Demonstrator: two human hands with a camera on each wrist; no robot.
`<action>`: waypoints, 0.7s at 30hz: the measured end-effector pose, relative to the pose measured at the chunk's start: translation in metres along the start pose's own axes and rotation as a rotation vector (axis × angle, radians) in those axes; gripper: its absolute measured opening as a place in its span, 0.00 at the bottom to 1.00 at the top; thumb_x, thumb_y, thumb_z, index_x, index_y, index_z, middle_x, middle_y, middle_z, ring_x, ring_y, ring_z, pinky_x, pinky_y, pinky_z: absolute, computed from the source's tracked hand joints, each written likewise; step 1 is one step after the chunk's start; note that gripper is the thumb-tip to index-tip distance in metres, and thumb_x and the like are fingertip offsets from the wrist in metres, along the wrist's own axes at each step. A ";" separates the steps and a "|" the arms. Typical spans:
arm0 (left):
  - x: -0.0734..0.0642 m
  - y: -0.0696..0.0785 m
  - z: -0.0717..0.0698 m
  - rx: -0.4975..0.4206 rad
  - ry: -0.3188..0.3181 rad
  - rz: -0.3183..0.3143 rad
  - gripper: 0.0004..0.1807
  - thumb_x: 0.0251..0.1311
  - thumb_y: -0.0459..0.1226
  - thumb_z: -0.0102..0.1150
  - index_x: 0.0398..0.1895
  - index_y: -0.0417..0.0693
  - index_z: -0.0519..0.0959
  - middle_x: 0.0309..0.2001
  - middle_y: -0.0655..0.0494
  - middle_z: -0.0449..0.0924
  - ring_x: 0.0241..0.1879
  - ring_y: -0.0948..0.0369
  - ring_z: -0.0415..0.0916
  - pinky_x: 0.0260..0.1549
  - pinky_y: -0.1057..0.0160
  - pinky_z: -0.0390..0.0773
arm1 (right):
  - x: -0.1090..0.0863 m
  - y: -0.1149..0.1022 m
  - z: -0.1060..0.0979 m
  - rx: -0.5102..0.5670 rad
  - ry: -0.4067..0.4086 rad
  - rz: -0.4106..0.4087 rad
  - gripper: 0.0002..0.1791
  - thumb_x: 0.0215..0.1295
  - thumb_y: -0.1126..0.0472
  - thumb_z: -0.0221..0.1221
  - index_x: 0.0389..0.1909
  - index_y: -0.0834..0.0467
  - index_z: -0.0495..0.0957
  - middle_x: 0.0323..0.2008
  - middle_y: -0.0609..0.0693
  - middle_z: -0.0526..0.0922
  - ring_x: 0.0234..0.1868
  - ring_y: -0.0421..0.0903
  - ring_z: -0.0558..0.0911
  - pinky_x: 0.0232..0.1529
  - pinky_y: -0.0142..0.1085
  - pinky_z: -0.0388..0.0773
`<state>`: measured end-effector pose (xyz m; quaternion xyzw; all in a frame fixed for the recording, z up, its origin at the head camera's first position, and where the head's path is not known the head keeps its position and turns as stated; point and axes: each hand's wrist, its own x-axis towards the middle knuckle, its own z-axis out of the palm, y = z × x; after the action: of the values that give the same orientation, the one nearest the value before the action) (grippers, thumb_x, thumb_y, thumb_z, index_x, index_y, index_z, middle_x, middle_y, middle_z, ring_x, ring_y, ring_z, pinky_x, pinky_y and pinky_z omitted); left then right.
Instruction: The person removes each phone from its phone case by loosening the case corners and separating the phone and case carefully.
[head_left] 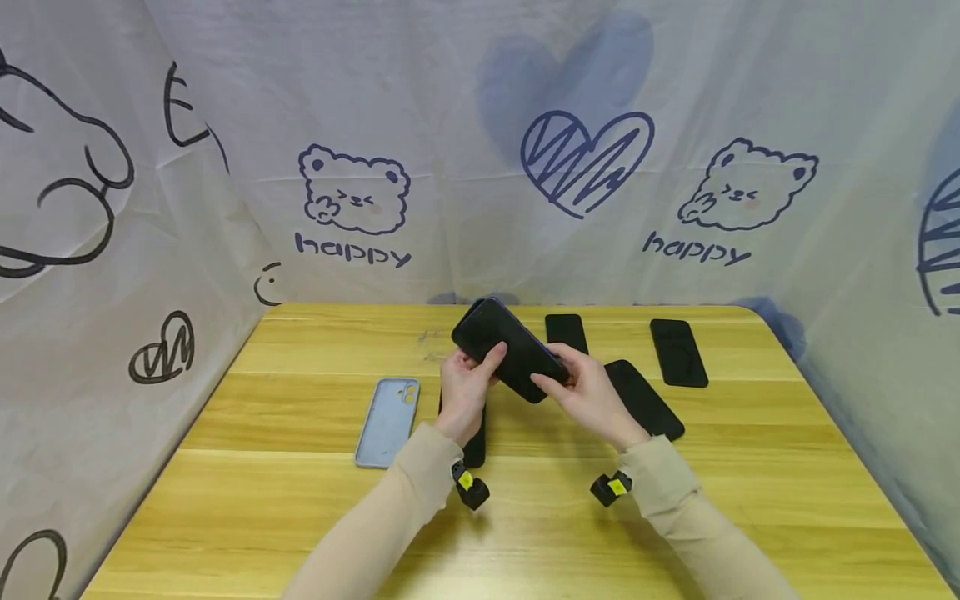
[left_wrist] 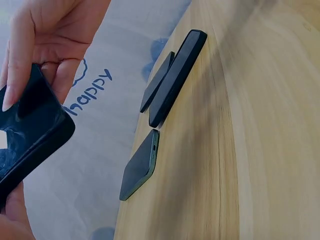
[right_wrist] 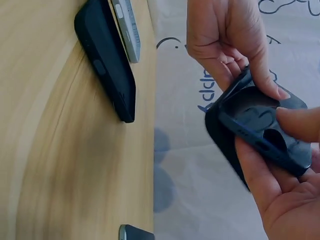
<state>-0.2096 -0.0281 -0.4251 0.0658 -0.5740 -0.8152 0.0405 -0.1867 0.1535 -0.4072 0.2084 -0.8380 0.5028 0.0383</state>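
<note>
Above the middle of the table, both hands hold a dark smartphone (head_left: 510,346) tilted at a slant. A black phone case (right_wrist: 222,137) lies behind the phone, partly apart from it along one edge. My left hand (head_left: 463,387) grips the phone's far-left part, thumb on the glossy face and fingers behind. At the lower right end, my right hand (head_left: 585,383) pinches the phone, its thumb on the face. The right wrist view shows ports on the phone's end edge and reflections on its screen. How far the case wraps the phone is hidden.
A light blue phone case (head_left: 387,421) lies on the wooden table (head_left: 247,483) at left. Beside it, another black case (right_wrist: 100,55) is partly under my left forearm. Two dark phones (head_left: 566,332) (head_left: 678,352) lie behind, with a thicker black slab (head_left: 645,400) near my right wrist.
</note>
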 end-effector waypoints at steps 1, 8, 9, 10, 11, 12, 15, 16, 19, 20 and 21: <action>0.000 0.000 0.000 0.006 0.001 0.003 0.10 0.59 0.37 0.72 0.40 0.43 0.82 0.27 0.65 0.85 0.26 0.70 0.81 0.26 0.71 0.77 | 0.001 0.000 0.000 -0.013 0.004 -0.008 0.18 0.70 0.62 0.62 0.59 0.58 0.77 0.45 0.58 0.88 0.26 0.43 0.81 0.26 0.31 0.72; -0.001 0.000 0.000 0.087 0.005 0.007 0.15 0.57 0.41 0.75 0.42 0.42 0.84 0.28 0.61 0.86 0.31 0.66 0.83 0.29 0.70 0.79 | 0.000 -0.004 0.004 -0.138 0.030 -0.075 0.10 0.68 0.67 0.63 0.46 0.61 0.75 0.38 0.58 0.89 0.27 0.47 0.84 0.26 0.31 0.73; -0.002 0.000 0.000 0.097 0.004 0.003 0.15 0.57 0.41 0.74 0.43 0.41 0.84 0.29 0.60 0.87 0.31 0.66 0.84 0.30 0.70 0.80 | 0.000 -0.005 0.004 -0.160 0.035 -0.081 0.09 0.68 0.67 0.63 0.46 0.61 0.75 0.37 0.58 0.89 0.24 0.45 0.82 0.24 0.31 0.72; -0.001 -0.001 -0.001 0.106 0.001 0.001 0.16 0.57 0.41 0.74 0.44 0.41 0.85 0.32 0.58 0.88 0.33 0.66 0.84 0.31 0.70 0.80 | 0.000 -0.005 0.005 -0.183 0.045 -0.088 0.09 0.68 0.67 0.63 0.46 0.61 0.76 0.35 0.57 0.89 0.22 0.43 0.80 0.23 0.31 0.71; -0.002 -0.001 -0.001 0.116 -0.004 -0.001 0.17 0.58 0.42 0.74 0.45 0.41 0.85 0.34 0.55 0.89 0.34 0.65 0.85 0.31 0.70 0.81 | -0.001 -0.005 0.005 -0.205 0.054 -0.095 0.09 0.68 0.68 0.63 0.47 0.61 0.77 0.35 0.57 0.89 0.20 0.41 0.78 0.22 0.31 0.70; -0.002 -0.001 -0.001 0.128 -0.010 -0.001 0.17 0.58 0.42 0.73 0.46 0.41 0.85 0.36 0.52 0.90 0.34 0.65 0.85 0.31 0.70 0.81 | -0.001 -0.005 0.006 -0.226 0.067 -0.103 0.10 0.68 0.68 0.63 0.47 0.61 0.78 0.34 0.57 0.88 0.19 0.39 0.77 0.22 0.31 0.69; -0.002 -0.001 -0.002 0.185 -0.031 0.005 0.17 0.62 0.43 0.70 0.47 0.40 0.85 0.39 0.47 0.90 0.32 0.67 0.83 0.30 0.70 0.79 | -0.002 -0.002 0.009 -0.283 0.123 -0.124 0.10 0.68 0.69 0.62 0.48 0.60 0.81 0.33 0.59 0.88 0.17 0.37 0.73 0.20 0.31 0.68; -0.002 -0.001 -0.003 0.199 -0.040 0.009 0.17 0.63 0.43 0.69 0.47 0.40 0.84 0.39 0.47 0.90 0.32 0.68 0.83 0.30 0.71 0.79 | -0.002 -0.002 0.009 -0.296 0.146 -0.129 0.10 0.67 0.69 0.62 0.48 0.60 0.82 0.33 0.59 0.88 0.18 0.37 0.74 0.21 0.31 0.69; -0.004 0.002 -0.005 0.219 -0.081 0.007 0.15 0.69 0.42 0.62 0.49 0.38 0.82 0.35 0.53 0.88 0.30 0.69 0.79 0.31 0.71 0.78 | -0.004 0.002 0.011 -0.321 0.211 -0.136 0.09 0.68 0.68 0.63 0.48 0.59 0.83 0.34 0.59 0.89 0.18 0.39 0.75 0.21 0.30 0.69; -0.005 0.004 -0.005 0.209 -0.102 0.000 0.15 0.71 0.41 0.59 0.49 0.37 0.81 0.33 0.56 0.87 0.31 0.69 0.79 0.32 0.71 0.77 | -0.005 0.004 0.012 -0.319 0.229 -0.136 0.10 0.68 0.68 0.63 0.48 0.60 0.83 0.34 0.59 0.89 0.18 0.39 0.76 0.22 0.31 0.69; -0.005 0.006 -0.006 0.194 -0.126 -0.010 0.15 0.73 0.41 0.56 0.50 0.37 0.80 0.33 0.59 0.86 0.31 0.70 0.78 0.33 0.71 0.78 | -0.005 0.005 0.011 -0.312 0.248 -0.133 0.10 0.67 0.68 0.63 0.48 0.60 0.83 0.35 0.59 0.89 0.20 0.40 0.78 0.23 0.31 0.70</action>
<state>-0.2035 -0.0346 -0.4208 0.0208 -0.6512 -0.7586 -0.0066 -0.1823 0.1474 -0.4184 0.1916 -0.8790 0.3850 0.2060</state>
